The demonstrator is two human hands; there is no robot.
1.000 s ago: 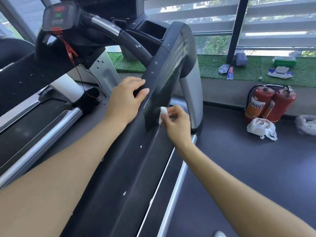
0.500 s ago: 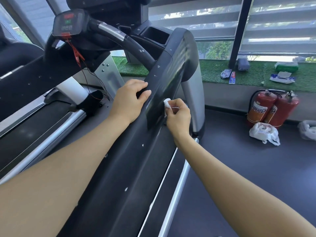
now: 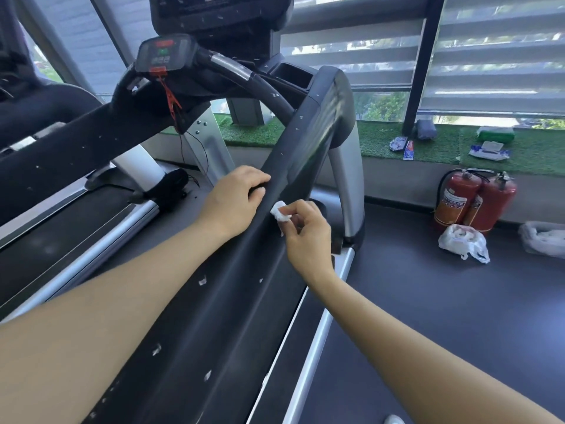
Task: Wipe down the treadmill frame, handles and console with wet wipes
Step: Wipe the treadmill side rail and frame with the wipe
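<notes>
A: Pictured mid-wipe: left hand (image 3: 235, 200) curled over the near edge of the black side rail (image 3: 214, 301), fingertips wrapped onto its top face. Likely there as a brace, steadying the body while leaning in.

B: And the right?

A: Right hand (image 3: 305, 234) pinching a small wadded wipe (image 3: 279, 215) between thumb and fingertips, pressed against the rail's right flank, just beside the left hand. Balled up tight, probably to put pressure on one spot rather than sweep a broad area.

B: Plenty of spots left, by the look of it.

A: Pale flecks (image 3: 202, 281) dotted down the rail toward the near end, none yet reached. Rail work judged partway done at best.

B: Handles and console?

A: Far and up-left: curved handle (image 3: 260, 84) with its silver sensor band, small console (image 3: 163, 55) showing red and green lights, red safety clip (image 3: 171, 97) dangling beneath. No way to tell from here whether cleaned.

B: Supplies?

A: Wipe packs (image 3: 489, 149) lying on the green ledge (image 3: 382, 142) far right, under the blinds, well apart from the hands. White bag (image 3: 463, 241) on the floor near two extinguishers (image 3: 477, 198), possibly for spent wipes.

B: Next?

A: Presumably sliding the wad nearer along the rail, fleck by fleck; a fresh wipe likely needed soon, given how small this one looks.
</notes>
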